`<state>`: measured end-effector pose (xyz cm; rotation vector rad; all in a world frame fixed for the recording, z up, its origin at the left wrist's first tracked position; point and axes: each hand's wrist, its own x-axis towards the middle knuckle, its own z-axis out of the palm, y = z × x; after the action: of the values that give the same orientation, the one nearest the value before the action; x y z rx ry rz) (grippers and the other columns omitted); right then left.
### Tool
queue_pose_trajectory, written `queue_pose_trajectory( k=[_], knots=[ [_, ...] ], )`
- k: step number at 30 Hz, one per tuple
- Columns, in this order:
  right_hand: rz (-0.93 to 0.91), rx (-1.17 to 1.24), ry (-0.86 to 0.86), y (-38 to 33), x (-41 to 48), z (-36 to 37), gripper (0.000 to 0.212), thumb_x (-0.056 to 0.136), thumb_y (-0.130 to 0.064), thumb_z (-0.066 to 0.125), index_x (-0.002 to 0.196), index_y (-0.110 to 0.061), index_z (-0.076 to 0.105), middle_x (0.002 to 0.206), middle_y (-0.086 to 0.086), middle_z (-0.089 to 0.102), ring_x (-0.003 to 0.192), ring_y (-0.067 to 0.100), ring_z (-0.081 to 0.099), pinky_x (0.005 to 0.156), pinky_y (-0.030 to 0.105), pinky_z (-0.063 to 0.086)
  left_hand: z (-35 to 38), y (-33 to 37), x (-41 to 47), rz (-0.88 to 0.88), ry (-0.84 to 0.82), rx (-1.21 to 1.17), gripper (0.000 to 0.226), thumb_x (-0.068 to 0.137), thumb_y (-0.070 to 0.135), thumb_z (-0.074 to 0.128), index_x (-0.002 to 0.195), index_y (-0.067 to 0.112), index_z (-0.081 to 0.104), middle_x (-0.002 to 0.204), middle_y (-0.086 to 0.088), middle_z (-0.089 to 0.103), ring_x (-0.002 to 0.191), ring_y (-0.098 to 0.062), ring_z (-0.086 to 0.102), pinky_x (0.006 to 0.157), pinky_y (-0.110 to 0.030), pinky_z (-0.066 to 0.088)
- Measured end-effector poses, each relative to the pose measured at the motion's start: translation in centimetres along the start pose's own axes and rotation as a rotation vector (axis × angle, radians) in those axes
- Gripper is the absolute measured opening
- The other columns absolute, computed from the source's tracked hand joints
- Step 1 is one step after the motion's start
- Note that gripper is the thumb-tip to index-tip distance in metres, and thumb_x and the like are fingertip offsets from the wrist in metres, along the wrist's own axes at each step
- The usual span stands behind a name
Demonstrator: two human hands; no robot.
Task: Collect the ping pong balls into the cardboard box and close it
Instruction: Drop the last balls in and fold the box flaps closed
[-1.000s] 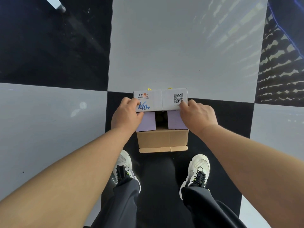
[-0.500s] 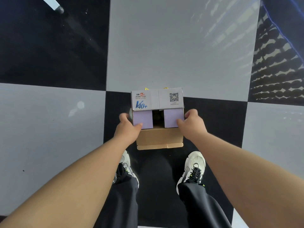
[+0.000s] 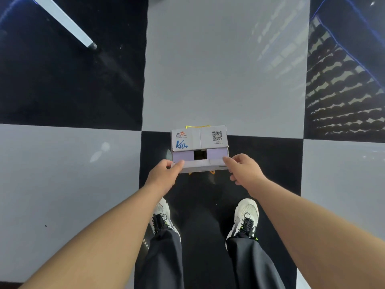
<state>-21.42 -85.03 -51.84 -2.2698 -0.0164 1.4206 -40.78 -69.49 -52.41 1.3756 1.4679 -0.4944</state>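
The cardboard box (image 3: 199, 140) stands on a black floor tile just ahead of my feet. Its far flap, printed "V40+" with a QR code, lies folded down. Two lilac side flaps (image 3: 216, 153) lie beneath it, with a small dark gap between them. My left hand (image 3: 164, 175) pinches the left end of the near flap (image 3: 198, 164), and my right hand (image 3: 242, 167) pinches its right end; the flap is raised over the box top. No ping pong balls are visible; the inside of the box is hidden. A yellow strap shows at the box's far edge.
The floor is a chequer of large black and grey tiles. A white table leg (image 3: 68, 26) slants in at the upper left. A dark net with a blue edge (image 3: 343, 80) fills the upper right. My two white shoes (image 3: 245, 217) stand just behind the box.
Both hands left the far flap and side flaps and came to the box's near side. They have taken the near flap and lifted it up over the front wall.
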Motion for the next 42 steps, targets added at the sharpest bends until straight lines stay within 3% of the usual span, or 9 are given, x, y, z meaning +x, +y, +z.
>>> queue_pose_trajectory(
  k=[4, 7, 10, 12, 19, 26, 33, 37, 42],
  knots=[
    [-0.145, -0.352, 0.030, -1.0, 0.9, -0.2, 0.026, 0.094, -0.045, 0.054, 0.108, -0.022, 0.056, 0.095, -0.002, 0.068, 0.078, 0.013, 0.062, 0.060, 0.030, 0.051, -0.4, 1.1, 1.2, 0.130, 0.075, 0.361, 0.031, 0.098, 0.041, 0.050, 0.123, 0.028, 0.060, 0.109, 0.001, 0.068, 0.092, -0.019, 0.062, 0.074, -0.034, 0.054],
    [-0.250, -0.584, 0.076, -0.9, 2.1, 0.5, 0.025, 0.095, -0.039, 0.053, 0.113, -0.021, 0.055, 0.097, -0.001, 0.063, 0.079, 0.018, 0.060, 0.061, 0.033, 0.050, 0.1, 0.9, 2.7, 0.213, 0.156, 0.523, 0.035, 0.100, 0.038, 0.048, 0.132, 0.029, 0.059, 0.113, -0.002, 0.064, 0.096, -0.024, 0.062, 0.077, -0.040, 0.058],
    [-0.323, -0.771, 0.149, -0.6, 2.6, 1.0, 0.019, 0.098, -0.031, 0.052, 0.109, -0.017, 0.056, 0.088, -0.001, 0.054, 0.077, 0.022, 0.055, 0.056, 0.030, 0.039, 0.8, 0.8, 3.2, 0.262, 0.208, 0.570, 0.040, 0.104, 0.038, 0.046, 0.142, 0.030, 0.054, 0.108, 0.000, 0.055, 0.090, -0.018, 0.055, 0.071, -0.035, 0.055],
    [-0.316, -0.842, 0.156, -0.2, 3.0, 1.0, 0.015, 0.097, -0.025, 0.054, 0.107, -0.016, 0.060, 0.084, -0.001, 0.052, 0.076, 0.022, 0.056, 0.057, 0.030, 0.040, 1.3, 0.5, 3.3, 0.298, 0.215, 0.630, 0.041, 0.105, 0.036, 0.046, 0.143, 0.025, 0.054, 0.112, -0.001, 0.055, 0.090, -0.016, 0.052, 0.068, -0.032, 0.051],
    [-0.121, -0.655, 0.053, 0.5, 5.2, 1.2, 0.027, 0.098, -0.036, 0.056, 0.113, -0.017, 0.067, 0.082, -0.005, 0.056, 0.065, 0.007, 0.053, 0.050, 0.024, 0.037, 2.0, 0.3, 3.1, 0.325, 0.247, 0.683, 0.036, 0.100, 0.040, 0.055, 0.129, 0.021, 0.062, 0.107, 0.001, 0.058, 0.091, -0.017, 0.062, 0.065, -0.031, 0.060],
    [-0.270, -0.731, 0.093, 0.2, 5.1, 1.3, 0.024, 0.099, -0.029, 0.055, 0.107, -0.012, 0.071, 0.098, 0.003, 0.063, 0.082, 0.023, 0.061, 0.071, 0.034, 0.054, 2.0, 0.2, 5.4, 0.232, 0.238, 0.586, 0.029, 0.094, 0.041, 0.065, 0.110, 0.019, 0.058, 0.095, 0.007, 0.056, 0.063, -0.008, 0.053, 0.044, -0.018, 0.038],
    [-0.270, -0.711, 0.048, -0.3, 5.7, 1.3, 0.013, 0.096, -0.024, 0.059, 0.096, -0.015, 0.068, 0.106, 0.000, 0.065, 0.085, 0.024, 0.067, 0.072, 0.037, 0.060, 1.8, 0.9, 6.0, 0.304, 0.218, 0.601, 0.015, 0.092, 0.028, 0.071, 0.091, 0.016, 0.062, 0.102, 0.000, 0.054, 0.085, -0.016, 0.060, 0.055, -0.021, 0.047],
    [-0.267, -0.674, 0.124, 0.2, 6.2, 2.1, 0.009, 0.096, -0.021, 0.056, 0.090, -0.014, 0.058, 0.098, 0.004, 0.061, 0.082, 0.023, 0.060, 0.063, 0.031, 0.049, 1.9, 1.0, 6.2, 0.334, 0.240, 0.561, 0.020, 0.091, 0.022, 0.071, 0.080, 0.016, 0.056, 0.099, -0.001, 0.053, 0.085, -0.019, 0.060, 0.059, -0.026, 0.050],
    [-0.247, -0.503, 0.213, 0.9, 6.8, 2.6, 0.012, 0.095, -0.023, 0.060, 0.089, -0.013, 0.058, 0.090, 0.003, 0.062, 0.074, 0.020, 0.058, 0.048, 0.022, 0.035, 1.8, 1.2, 7.0, 0.291, 0.273, 0.490, 0.020, 0.088, 0.023, 0.074, 0.081, 0.018, 0.056, 0.097, -0.001, 0.057, 0.083, -0.017, 0.057, 0.054, -0.024, 0.038]
  ],
)
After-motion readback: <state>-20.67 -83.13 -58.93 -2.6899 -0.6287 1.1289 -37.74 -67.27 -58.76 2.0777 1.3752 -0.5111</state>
